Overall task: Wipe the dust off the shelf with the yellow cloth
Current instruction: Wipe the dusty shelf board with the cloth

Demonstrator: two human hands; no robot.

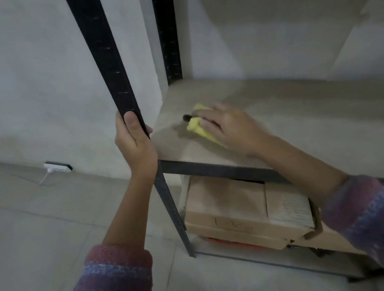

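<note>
Yellow cloth (197,126) (bunched) under right hand (230,127)

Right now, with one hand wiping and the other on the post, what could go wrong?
1. The right hand holds the yellow cloth near the shelf edge; dust may fall onto the cardboard boxes below.
2. A small dark object beside the cloth could get swept off.
3. The left hand grips the black upright; pulling might rock the rack.
</note>
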